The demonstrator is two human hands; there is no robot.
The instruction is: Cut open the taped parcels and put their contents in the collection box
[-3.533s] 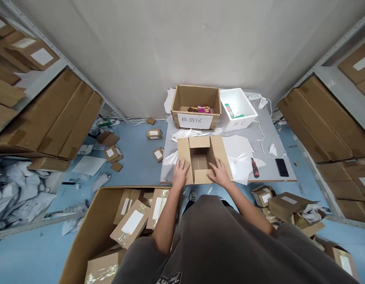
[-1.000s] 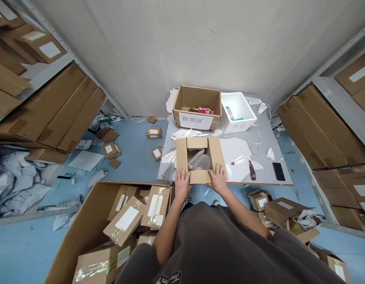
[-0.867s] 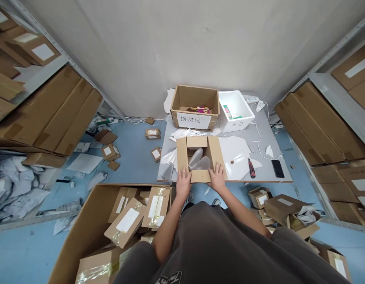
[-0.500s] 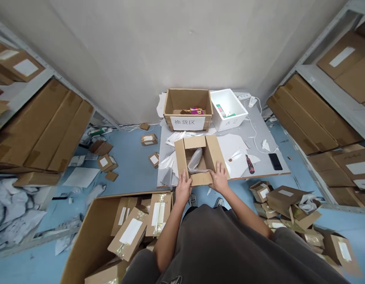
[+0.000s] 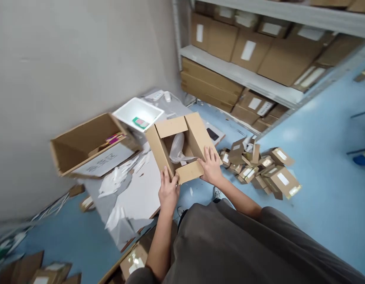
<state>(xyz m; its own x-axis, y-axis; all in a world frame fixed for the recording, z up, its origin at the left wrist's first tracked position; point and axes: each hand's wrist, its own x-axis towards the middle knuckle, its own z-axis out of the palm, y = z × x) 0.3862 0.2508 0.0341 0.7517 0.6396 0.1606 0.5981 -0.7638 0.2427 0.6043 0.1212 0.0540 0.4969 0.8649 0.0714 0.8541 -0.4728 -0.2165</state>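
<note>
I hold an open cardboard box (image 5: 197, 136) lifted off the table, its flaps standing up. My left hand (image 5: 168, 189) grips its near left corner, fingers curled on the wall. On the near right side my right hand (image 5: 211, 165) grips the box with fingers spread on the flap. A crumpled clear plastic bag (image 5: 177, 148) lies inside the box.
The grey table (image 5: 141, 193) carries white paper scraps, a labelled cardboard box (image 5: 88, 146) and a white bin (image 5: 138, 114). A pile of small labelled parcels (image 5: 259, 165) lies on the blue floor to the right. Shelves with cartons (image 5: 259, 51) stand behind it.
The box has come up off the table in both hands, and the view has swung sharply to the right, towards the parcel pile and right shelving.
</note>
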